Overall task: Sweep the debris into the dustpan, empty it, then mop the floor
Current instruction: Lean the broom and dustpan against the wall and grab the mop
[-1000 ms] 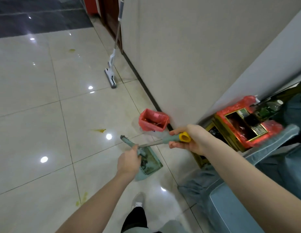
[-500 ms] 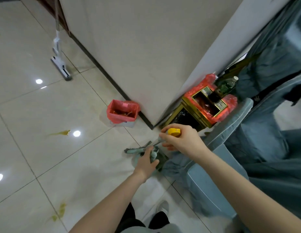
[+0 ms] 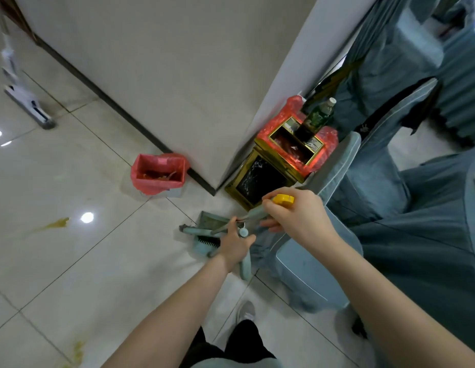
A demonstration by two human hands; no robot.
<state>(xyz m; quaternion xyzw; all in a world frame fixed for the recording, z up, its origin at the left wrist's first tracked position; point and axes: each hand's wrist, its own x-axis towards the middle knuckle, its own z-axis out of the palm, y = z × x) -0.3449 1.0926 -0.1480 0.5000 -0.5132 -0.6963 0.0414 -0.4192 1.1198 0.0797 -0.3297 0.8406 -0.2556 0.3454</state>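
Note:
A pale teal dustpan [image 3: 210, 224] rests low over the tiled floor near the wall corner, with a comb edge at its near side. My left hand [image 3: 235, 245] is closed on its handle. My right hand [image 3: 294, 217] grips the teal broom handle [image 3: 253, 214], which has a yellow cap [image 3: 283, 199]. The broom shaft runs down across the pan. A small bin with a red bag [image 3: 159, 173] stands against the wall and holds some scraps. A white flat mop [image 3: 26, 104] leans at the far left. Yellow stains [image 3: 57, 223] mark the floor.
A gold-framed bin with a red liner [image 3: 294, 147] stands at the wall corner with a green bottle [image 3: 318, 116] behind it. Blue-covered chairs [image 3: 310, 264] crowd the right side. My shoe [image 3: 245, 310] is just below the dustpan.
The view has swung right and down toward the corner. Both hands have dropped lower with the dustpan and broom, which now sit close to the floor beside the gold bin.

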